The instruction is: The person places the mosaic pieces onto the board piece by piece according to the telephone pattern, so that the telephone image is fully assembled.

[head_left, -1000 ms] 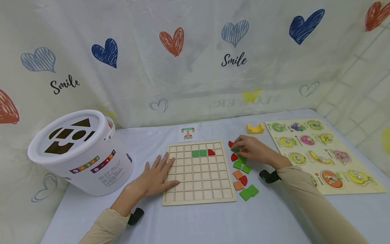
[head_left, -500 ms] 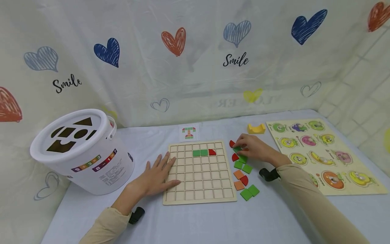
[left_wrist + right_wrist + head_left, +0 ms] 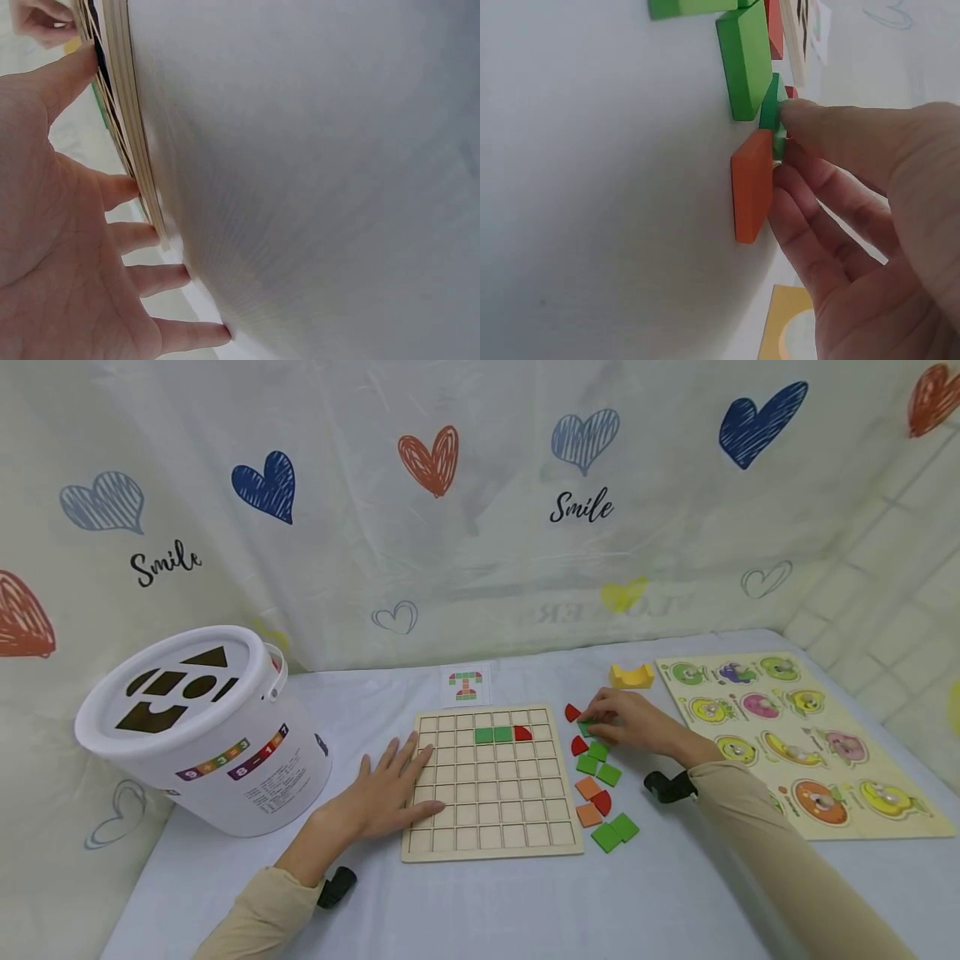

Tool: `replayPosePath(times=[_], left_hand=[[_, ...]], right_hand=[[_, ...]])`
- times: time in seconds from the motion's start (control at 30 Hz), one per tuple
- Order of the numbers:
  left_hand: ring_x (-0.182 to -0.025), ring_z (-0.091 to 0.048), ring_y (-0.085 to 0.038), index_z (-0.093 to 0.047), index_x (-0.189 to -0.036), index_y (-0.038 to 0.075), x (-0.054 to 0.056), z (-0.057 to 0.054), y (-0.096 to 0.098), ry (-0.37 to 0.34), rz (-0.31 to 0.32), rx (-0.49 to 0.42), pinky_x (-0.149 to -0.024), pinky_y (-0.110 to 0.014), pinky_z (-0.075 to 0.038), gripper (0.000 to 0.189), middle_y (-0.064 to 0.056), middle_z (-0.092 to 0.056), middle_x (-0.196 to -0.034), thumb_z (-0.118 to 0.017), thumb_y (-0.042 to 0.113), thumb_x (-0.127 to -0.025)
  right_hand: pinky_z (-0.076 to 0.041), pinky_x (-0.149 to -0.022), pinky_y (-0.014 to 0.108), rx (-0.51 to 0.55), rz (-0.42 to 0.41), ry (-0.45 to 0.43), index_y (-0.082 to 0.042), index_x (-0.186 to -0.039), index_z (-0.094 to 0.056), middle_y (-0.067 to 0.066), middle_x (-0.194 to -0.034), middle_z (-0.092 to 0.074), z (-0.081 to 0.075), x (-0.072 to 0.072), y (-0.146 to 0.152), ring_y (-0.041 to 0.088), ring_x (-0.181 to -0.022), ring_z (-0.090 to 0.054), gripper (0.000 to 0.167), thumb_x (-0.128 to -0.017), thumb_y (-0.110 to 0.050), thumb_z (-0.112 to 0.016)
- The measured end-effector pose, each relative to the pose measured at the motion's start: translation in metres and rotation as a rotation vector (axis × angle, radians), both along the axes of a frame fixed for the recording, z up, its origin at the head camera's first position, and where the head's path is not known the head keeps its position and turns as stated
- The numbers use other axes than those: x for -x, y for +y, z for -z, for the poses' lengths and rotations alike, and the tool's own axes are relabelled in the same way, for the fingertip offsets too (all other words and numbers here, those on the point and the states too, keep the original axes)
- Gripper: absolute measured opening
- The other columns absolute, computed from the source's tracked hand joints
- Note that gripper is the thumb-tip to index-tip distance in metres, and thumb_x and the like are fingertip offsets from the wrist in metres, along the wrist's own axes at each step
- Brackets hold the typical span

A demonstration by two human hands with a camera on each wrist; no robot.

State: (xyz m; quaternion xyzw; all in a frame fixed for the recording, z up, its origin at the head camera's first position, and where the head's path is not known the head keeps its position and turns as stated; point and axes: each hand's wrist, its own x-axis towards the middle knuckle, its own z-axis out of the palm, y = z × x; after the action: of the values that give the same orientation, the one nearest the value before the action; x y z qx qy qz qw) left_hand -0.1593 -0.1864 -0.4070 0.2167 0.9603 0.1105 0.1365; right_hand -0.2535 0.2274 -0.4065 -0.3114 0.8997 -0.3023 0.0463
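My left hand lies with straight, spread fingers over the left edge of a wooden grid board. In the left wrist view, the thumb and some fingertips touch the board's edge. Two green square tiles and a red quarter-circle tile sit in one row of the board. Right of it, my right hand pinches a green square tile between thumb and fingers. An orange tile lies close beside that tile in the right wrist view, and the hand hides part of the pile.
Several loose green, red and orange tiles lie along the board's right side. A pattern card lies behind the board. A white bucket stands left, a yellow block back right, and a fruit puzzle board far right.
The head view has shifted slightly. My right hand has moved a little to the right with its fingers on the green tile. My left hand stays on the board.
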Motion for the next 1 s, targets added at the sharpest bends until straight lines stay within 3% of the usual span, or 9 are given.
replayPosePath(times=[0.33, 0.7, 1.0], left_hand=[[-0.157, -0.01, -0.052, -0.021, -0.166, 0.003, 0.0007, 0.0, 0.0015, -0.017, -0.007, 0.005, -0.114, -0.081, -0.012, 0.091, -0.024, -0.007, -0.173, -0.053, 0.061, -0.103], [-0.158, -0.007, -0.049, -0.02, -0.167, 0.005, 0.0023, 0.0023, 0.0023, -0.013, -0.008, 0.034, -0.115, -0.079, -0.011, 0.092, -0.021, -0.006, -0.174, -0.051, 0.064, -0.103], [-0.158, -0.008, -0.049, -0.02, -0.167, 0.006, 0.0009, 0.0009, 0.0, -0.015, -0.016, 0.016, -0.115, -0.08, -0.012, 0.091, -0.021, -0.006, -0.174, -0.052, 0.062, -0.104]], right_hand=[[-0.054, -0.078, 0.03, 0.028, -0.034, 0.024, -0.001, -0.108, -0.08, 0.005, -0.099, -0.069, 0.0001, 0.0025, 0.0025, 0.02, -0.089, -0.064, 0.02, -0.089, -0.007, -0.083], [-0.054, -0.074, 0.027, 0.017, 0.066, 0.031, 0.0, -0.105, -0.08, 0.006, -0.096, -0.074, 0.0026, -0.0022, 0.0021, 0.016, -0.083, -0.064, 0.021, -0.087, -0.007, -0.086], [-0.056, -0.076, 0.026, 0.017, 0.089, -0.042, 0.003, -0.109, -0.079, 0.012, -0.103, -0.075, 0.0009, 0.0017, 0.0006, 0.022, -0.09, -0.069, 0.022, -0.088, -0.005, -0.083]])
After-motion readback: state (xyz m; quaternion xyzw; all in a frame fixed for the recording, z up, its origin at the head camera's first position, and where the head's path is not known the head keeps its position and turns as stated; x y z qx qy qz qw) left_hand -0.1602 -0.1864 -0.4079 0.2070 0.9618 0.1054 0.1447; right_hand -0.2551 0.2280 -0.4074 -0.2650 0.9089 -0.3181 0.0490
